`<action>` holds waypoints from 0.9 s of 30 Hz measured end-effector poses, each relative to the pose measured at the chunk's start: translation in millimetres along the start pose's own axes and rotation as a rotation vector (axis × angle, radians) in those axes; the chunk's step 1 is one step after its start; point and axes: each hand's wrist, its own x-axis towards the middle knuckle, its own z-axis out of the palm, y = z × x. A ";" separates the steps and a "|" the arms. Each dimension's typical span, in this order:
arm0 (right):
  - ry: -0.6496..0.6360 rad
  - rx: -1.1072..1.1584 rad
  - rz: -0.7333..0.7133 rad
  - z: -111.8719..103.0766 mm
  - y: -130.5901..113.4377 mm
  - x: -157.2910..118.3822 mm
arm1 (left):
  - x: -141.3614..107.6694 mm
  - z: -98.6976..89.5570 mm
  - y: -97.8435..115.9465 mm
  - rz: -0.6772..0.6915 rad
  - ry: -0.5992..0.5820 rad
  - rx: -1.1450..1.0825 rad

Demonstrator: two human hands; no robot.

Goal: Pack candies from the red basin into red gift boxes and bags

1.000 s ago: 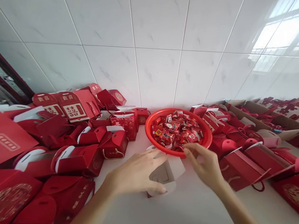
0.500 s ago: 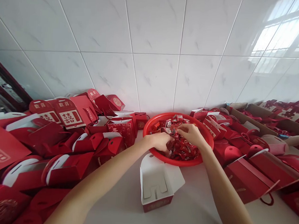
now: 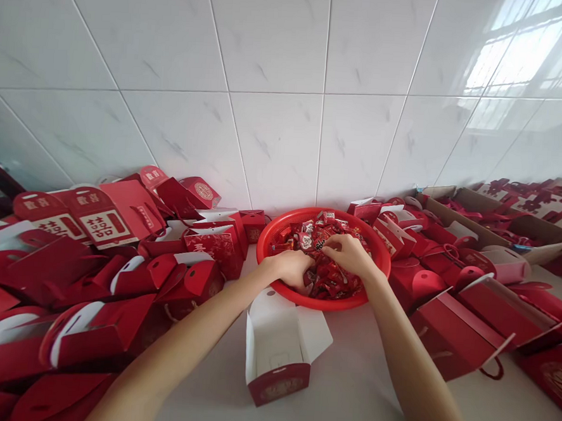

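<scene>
A red plastic basket (image 3: 383, 258) filled with small wrapped candies (image 3: 336, 282) stands against the wall. Both my hands are inside it. My left hand (image 3: 295, 268) is curled at the basket's near left side, closed around wrapped candies, its fingertips partly hidden. Just right of it, my right hand (image 3: 349, 254) dips into the candies with thumb and fingers pinched together; what lies between them is hidden. In front of the basket, under my forearms' gap, an open red-and-white carton box (image 3: 277, 382) stands with its flaps up, its white inside showing no contents.
Many red gift boxes (image 3: 107, 327) crowd the left side, several with open lids. More red boxes (image 3: 464, 333) stand on the right, beside a brown cardboard box (image 3: 542, 253) of red items. A tiled wall (image 3: 275, 146) closes off the back of the white tabletop (image 3: 347, 380).
The view has shifted slightly right, so everything appears further left. Both hands stay in the basket; my left fingers have curled in more among the candies.
</scene>
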 end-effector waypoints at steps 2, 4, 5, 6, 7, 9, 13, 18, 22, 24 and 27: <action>-0.005 -0.018 0.007 -0.2 -1.2 -0.2 | 1.4 3.1 0.0 -0.001 -0.023 0.004; -0.008 -0.035 0.008 0.0 -1.8 -0.3 | 2.4 5.3 0.6 -0.003 -0.041 0.010; -0.009 -0.043 0.008 0.3 -1.9 -0.3 | 2.9 5.8 0.8 -0.006 -0.045 0.013; -0.011 -0.050 0.008 0.6 -1.8 -0.3 | 3.4 5.8 1.0 -0.009 -0.046 0.014; -0.012 -0.056 0.006 0.9 -1.6 -0.3 | 3.9 5.5 0.9 -0.011 -0.047 0.015; -0.015 -0.063 0.000 1.5 -0.9 -0.2 | 5.0 4.5 0.3 -0.009 -0.049 0.012; -0.017 -0.063 -0.026 1.7 0.0 0.1 | 6.4 5.4 -2.8 0.023 -0.073 -0.019; -0.013 -0.034 -0.084 1.5 0.9 0.6 | 8.2 10.6 -6.1 0.033 -0.034 -0.057; 0.028 0.007 -0.125 0.4 1.7 2.7 | 9.5 11.6 -6.9 0.027 0.015 -0.091; 0.067 0.038 -0.143 -0.4 1.0 4.8 | 9.1 12.0 -7.8 0.032 0.051 -0.123; 0.153 0.093 -0.162 -0.8 -1.0 8.5 | 6.8 12.9 -11.9 0.049 0.115 -0.198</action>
